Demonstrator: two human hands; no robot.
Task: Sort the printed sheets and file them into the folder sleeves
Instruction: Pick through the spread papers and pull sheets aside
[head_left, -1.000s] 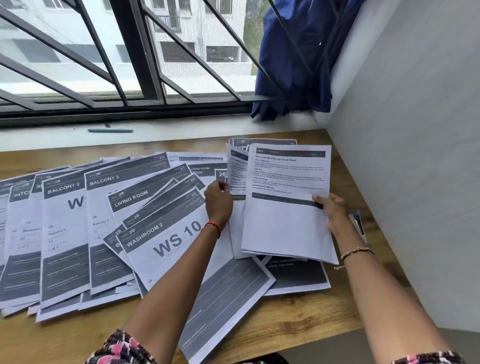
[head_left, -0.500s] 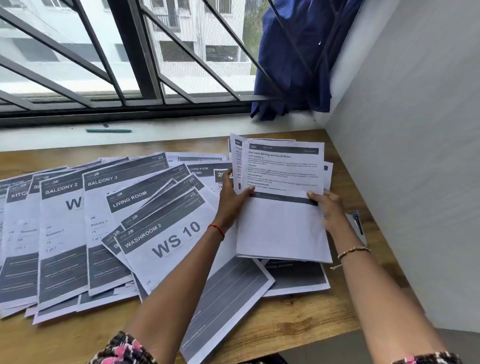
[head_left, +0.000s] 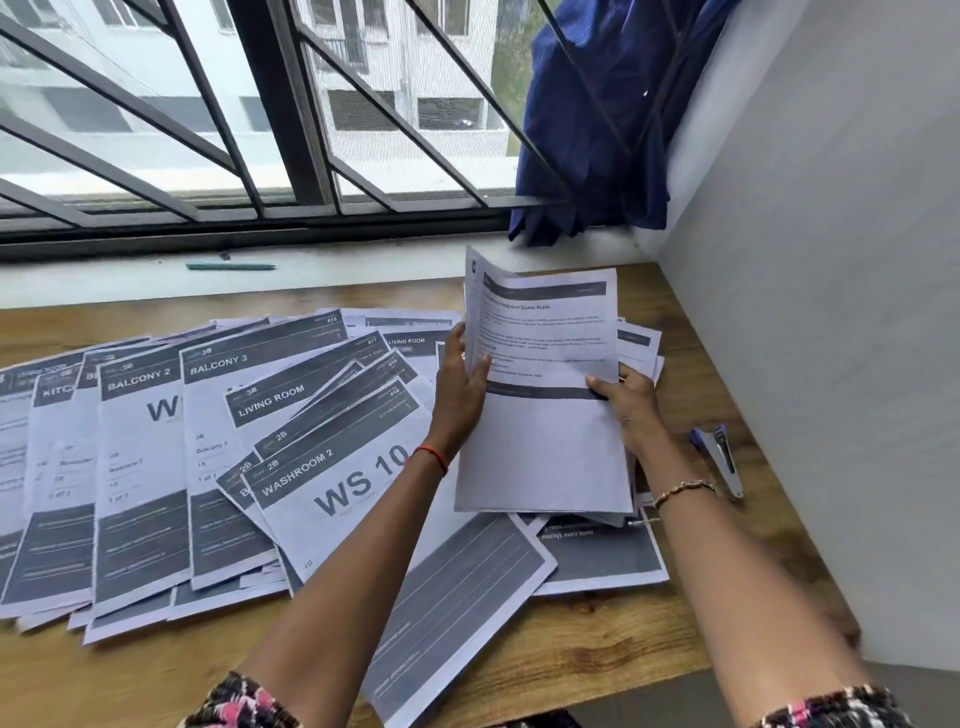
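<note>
Left hand (head_left: 460, 397) grips left edge of thin white printed-sheet stack (head_left: 545, 447), thumb over front; right hand (head_left: 631, 410) pinches right edge; stack raised, tilted, above fanned grey-and-white printed sheets (head_left: 156, 467) (BALCONY, LIVING ROOM, WASHROOM headings) on brown wooden table (head_left: 597, 649); blue-and-silver stapler (head_left: 721, 454) near right wrist.

Sheets fanned across the tabletop (head_left: 597, 644) read "WASHROOM 2 / WS 10" (head_left: 332, 483), "LIVING ROOM" (head_left: 270, 399), "BALCONY 3" (head_left: 218, 364), and, left of it, "BALCONY 2" (head_left: 138, 379).
</note>
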